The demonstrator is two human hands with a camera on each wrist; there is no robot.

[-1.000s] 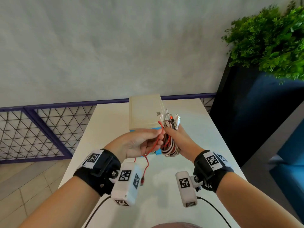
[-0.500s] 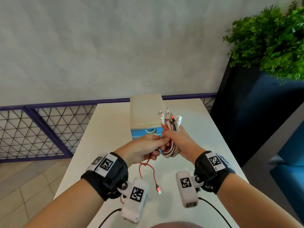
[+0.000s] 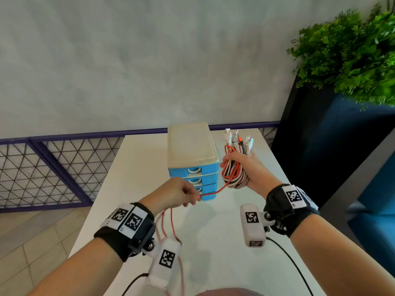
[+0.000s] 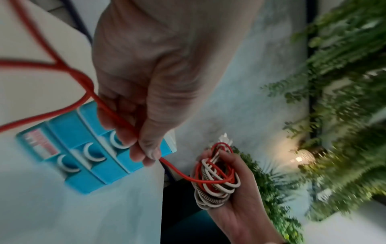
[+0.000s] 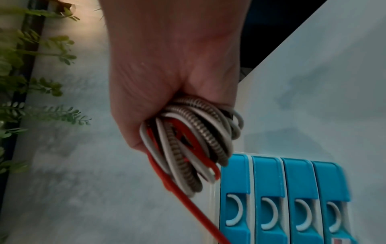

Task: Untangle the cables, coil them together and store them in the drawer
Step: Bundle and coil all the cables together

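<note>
The bunch of coiled cables (image 3: 236,167) sits up in the air, just right of the blue drawer box (image 3: 193,165) on the white table (image 3: 136,167). The right hand (image 3: 250,169) wraps round it. The left hand (image 3: 175,194) pinches the loose red cable (image 3: 213,192).

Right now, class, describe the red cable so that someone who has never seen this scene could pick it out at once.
Find the white table with the blue plastic drawer unit on it. Just right of the unit, the right hand holds a coiled bundle of cables. The thin red cable is the only one that leaves that bundle, running to the left hand, which pinches it; the white and braided cables stay coiled.
</note>
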